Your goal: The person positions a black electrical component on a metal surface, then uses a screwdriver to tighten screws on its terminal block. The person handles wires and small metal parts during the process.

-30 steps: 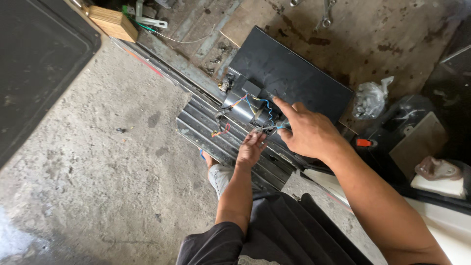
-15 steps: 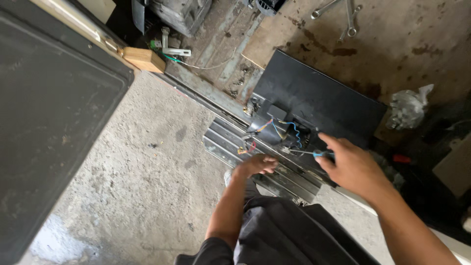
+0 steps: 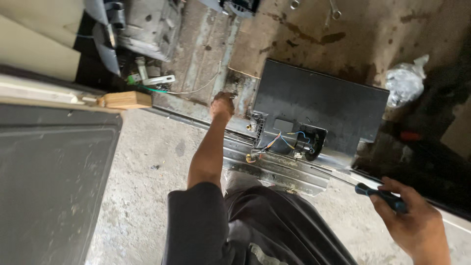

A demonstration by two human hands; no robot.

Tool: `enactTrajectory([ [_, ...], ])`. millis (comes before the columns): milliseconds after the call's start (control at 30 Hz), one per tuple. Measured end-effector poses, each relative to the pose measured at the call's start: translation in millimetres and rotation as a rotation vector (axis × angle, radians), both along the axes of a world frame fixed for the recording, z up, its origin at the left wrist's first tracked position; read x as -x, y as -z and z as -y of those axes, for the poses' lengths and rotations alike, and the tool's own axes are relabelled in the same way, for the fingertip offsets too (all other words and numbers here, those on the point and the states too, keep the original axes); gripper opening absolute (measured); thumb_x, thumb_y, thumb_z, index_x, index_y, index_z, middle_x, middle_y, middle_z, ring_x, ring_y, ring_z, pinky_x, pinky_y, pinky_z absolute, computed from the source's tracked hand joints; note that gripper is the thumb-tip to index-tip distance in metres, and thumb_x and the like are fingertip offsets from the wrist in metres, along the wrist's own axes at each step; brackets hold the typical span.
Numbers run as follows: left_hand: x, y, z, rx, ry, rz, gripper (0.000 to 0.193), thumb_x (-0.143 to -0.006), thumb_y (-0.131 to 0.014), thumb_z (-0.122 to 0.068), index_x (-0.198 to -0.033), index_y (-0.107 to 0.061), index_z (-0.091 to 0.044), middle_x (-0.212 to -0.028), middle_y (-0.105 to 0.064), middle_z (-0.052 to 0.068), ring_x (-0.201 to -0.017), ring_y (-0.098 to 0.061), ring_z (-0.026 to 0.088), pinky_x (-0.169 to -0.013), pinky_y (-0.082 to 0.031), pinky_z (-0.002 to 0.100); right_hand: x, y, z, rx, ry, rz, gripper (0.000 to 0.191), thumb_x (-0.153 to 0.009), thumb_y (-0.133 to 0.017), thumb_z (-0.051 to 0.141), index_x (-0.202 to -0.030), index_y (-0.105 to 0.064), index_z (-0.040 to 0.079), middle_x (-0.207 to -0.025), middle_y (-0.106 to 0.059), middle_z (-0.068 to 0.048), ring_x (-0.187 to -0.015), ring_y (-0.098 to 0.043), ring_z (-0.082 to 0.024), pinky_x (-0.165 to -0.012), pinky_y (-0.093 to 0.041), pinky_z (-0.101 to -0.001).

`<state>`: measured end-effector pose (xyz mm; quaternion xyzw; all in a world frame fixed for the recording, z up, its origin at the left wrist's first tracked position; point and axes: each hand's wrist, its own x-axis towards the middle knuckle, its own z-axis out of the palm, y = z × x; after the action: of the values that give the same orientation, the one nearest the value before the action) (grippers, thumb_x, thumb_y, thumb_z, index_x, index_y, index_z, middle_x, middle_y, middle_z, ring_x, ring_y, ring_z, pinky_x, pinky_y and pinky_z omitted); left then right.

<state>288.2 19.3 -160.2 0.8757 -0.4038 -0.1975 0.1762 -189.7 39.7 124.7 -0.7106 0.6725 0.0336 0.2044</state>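
Our right hand [image 3: 417, 225] grips a blue screwdriver [image 3: 380, 195] below and right of the black box [image 3: 324, 105]; our left hand [image 3: 222, 105] is curled just left of the box; we cannot tell if it holds anything

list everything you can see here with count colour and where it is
flat panel: 1, dark grey, on the floor ahead, centre right
loose wires: a small bundle, blue, orange and yellow, at the panel's near edge
ribbed metal rail: 1, silver grey, along the panel's near edge
wooden block: 1, light tan, left of centre
plastic bag: 1, clear, crumpled, upper right
large flat slab: 1, dark grey, left side
wrenches: about 2, metal, top edge
screwdriver: 1, blue and black handle, in the right hand
left hand: 1, stretched forward to the floor by the panel's left corner
right hand: 1, lower right, fingers wrapped on the screwdriver
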Motion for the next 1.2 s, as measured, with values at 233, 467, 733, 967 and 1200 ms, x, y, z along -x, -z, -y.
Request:
enactTrajectory([
  [233, -10, 2, 36, -0.134, 0.262, 0.139, 0.026, -0.082, -0.071, -0.017, -0.106, -0.075, -0.027, -0.133, -0.058, 0.005, -0.129, -0.051, 0.028, -0.102, -0.044, 0.046, 44, 27, -43, -0.015, 0.13, 0.044, 0.05, -0.082, -0.082, 0.013, -0.128, -0.069, -0.003, -0.099, -0.079, -0.015, -0.089, -0.077, -0.019, -0.079, -0.062, -0.0321],
  [467, -19, 9, 43, 0.233, -0.113, -0.185, 0.017, -0.088, -0.069, -0.018, -0.104, -0.068, -0.012, -0.107, -0.071, 0.01, -0.103, -0.069, 0.032, -0.093, -0.056, 0.043, 42, 26, -56, -0.028, 0.119, 0.014, 0.044, -0.086, -0.08, 0.017, -0.124, -0.07, -0.002, -0.096, -0.078, -0.016, -0.085, -0.078, -0.019, -0.073, -0.063, -0.0299],
  [733, -11, -10, 68, -0.057, -0.066, -0.041, 0.016, -0.09, -0.072, -0.021, -0.102, -0.074, -0.011, -0.111, -0.072, 0.02, -0.105, -0.069, 0.04, -0.09, -0.055, 0.049, 19, 25, -47, 0.018, -0.082, 0.004, 0.044, -0.089, -0.077, 0.025, -0.121, -0.068, -0.003, -0.095, -0.078, -0.014, -0.077, -0.077, -0.015, -0.058, -0.057, -0.023],
  [967, -1, -11, 82, -0.212, -0.108, -0.09, 0.016, -0.091, -0.067, -0.021, -0.101, -0.073, -0.009, -0.111, -0.072, 0.021, -0.102, -0.07, 0.04, -0.087, -0.057, 0.047, 22, 27, -57, 0.009, 0.075, 0.14, 0.043, -0.086, -0.075, 0.019, -0.123, -0.069, -0.002, -0.097, -0.078, -0.016, -0.079, -0.078, -0.02, -0.059, -0.061, -0.0259],
  [1200, 8, -7, 30, 0.749, -0.485, -1.079, 0.011, -0.097, -0.063, -0.003, -0.104, -0.061, 0.005, -0.1, -0.076, 0.014, -0.083, -0.076, 0.017, -0.073, -0.063, 0.028, 31, 16, -61, 0.047, 0.086, 0.149, 0.042, -0.088, -0.078, 0.02, -0.124, -0.069, 0.001, -0.101, -0.078, -0.014, -0.088, -0.077, -0.019, -0.067, -0.064, -0.0279],
])
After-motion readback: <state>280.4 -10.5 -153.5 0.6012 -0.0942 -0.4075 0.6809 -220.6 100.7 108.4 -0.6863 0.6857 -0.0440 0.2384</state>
